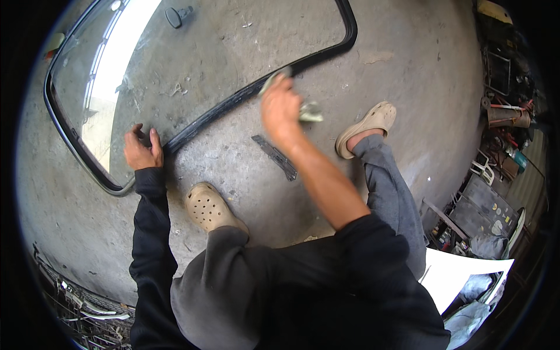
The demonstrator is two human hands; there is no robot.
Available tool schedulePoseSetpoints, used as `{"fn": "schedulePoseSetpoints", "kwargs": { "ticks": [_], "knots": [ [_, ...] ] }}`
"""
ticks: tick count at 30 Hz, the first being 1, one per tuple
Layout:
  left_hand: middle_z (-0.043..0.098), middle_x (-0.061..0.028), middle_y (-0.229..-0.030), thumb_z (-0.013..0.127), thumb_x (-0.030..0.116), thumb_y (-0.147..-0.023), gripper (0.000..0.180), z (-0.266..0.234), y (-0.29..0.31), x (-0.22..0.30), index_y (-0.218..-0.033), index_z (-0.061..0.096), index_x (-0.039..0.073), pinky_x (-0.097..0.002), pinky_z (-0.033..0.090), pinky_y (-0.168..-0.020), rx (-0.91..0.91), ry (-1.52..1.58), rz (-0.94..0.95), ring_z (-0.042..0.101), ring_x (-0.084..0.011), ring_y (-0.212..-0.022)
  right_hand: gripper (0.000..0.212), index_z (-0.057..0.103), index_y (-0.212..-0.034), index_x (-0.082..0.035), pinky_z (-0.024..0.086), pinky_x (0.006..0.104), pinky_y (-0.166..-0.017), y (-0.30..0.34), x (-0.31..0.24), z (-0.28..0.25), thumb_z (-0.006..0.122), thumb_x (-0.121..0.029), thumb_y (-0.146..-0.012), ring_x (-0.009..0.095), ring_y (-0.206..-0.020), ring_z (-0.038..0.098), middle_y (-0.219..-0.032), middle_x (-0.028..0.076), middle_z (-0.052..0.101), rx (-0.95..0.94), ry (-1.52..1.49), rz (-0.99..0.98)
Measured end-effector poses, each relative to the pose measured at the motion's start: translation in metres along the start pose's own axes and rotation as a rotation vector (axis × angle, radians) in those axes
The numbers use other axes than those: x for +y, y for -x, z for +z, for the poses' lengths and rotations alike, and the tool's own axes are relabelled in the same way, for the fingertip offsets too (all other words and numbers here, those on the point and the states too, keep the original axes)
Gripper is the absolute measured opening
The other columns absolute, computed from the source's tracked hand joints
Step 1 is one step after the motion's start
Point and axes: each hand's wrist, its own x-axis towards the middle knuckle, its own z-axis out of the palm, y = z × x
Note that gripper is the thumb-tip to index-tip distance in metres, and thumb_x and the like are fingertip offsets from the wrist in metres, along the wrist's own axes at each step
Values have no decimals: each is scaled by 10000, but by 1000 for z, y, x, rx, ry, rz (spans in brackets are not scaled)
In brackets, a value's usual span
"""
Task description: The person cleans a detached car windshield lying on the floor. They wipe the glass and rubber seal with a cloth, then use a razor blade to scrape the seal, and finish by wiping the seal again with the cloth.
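Observation:
A windshield [175,76] with a black rubber seal [227,100] around its rim lies on the concrete floor in front of me. My left hand [143,150] rests over the near edge of it, thumb apart from the bent fingers, which reach onto the glass. In my right hand [281,109], somewhat blurred, is a crumpled greenish-grey cloth [311,111]; part of the cloth shows beyond the fingers, against the near side of the seal. A small oval rear-view mirror [174,18] shows at the glass's far part.
A dark flat strip [274,156] lies on the floor between my feet, which wear beige clogs [210,207]. Tools, a grey metal box [483,207] and other clutter line the right side. A white sheet [449,277] is at lower right, and metal parts [87,312] are at lower left.

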Motion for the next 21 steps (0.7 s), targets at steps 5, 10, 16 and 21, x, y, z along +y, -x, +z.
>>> {"fn": "schedulePoseSetpoints", "kwargs": {
  "ticks": [5, 10, 16, 21],
  "knots": [
    [563, -103, -828, 639, 219, -791, 288, 4, 0, -5, -1011, 578, 44, -376, 433, -678, 0, 92, -11, 561, -285, -739, 537, 381, -1297, 107, 455, 285, -406, -1, 10, 3, 548, -112, -835, 139, -572, 575, -886, 144, 555, 142, -236, -29],
    [569, -95, -820, 643, 224, -786, 299, -1, 0, -4, -1021, 581, 50, -373, 438, -685, 0, 60, 0, 562, -281, -736, 464, 469, -1217, 41, 433, 237, -463, 19, -30, -22, 576, -232, -858, 98, -605, 521, -868, 88, 527, 41, -150, -60],
    [579, -91, -834, 646, 226, -782, 305, 1, 3, 1, -1029, 582, 60, -374, 439, -689, -18, 97, -55, 567, -276, -743, 399, 505, -1180, 22, 433, 274, -456, -8, 1, -1, 553, -213, -861, 92, -598, 537, -856, 59, 521, 29, -153, 51],
    [577, -99, -832, 645, 220, -782, 302, -1, 0, -5, -1027, 578, 56, -370, 437, -684, -12, 107, -16, 563, -280, -740, 443, 479, -1203, 72, 440, 277, -468, 17, -7, -3, 561, -167, -839, 101, -615, 561, -853, 56, 535, 0, -45, -27]
  ]
}}
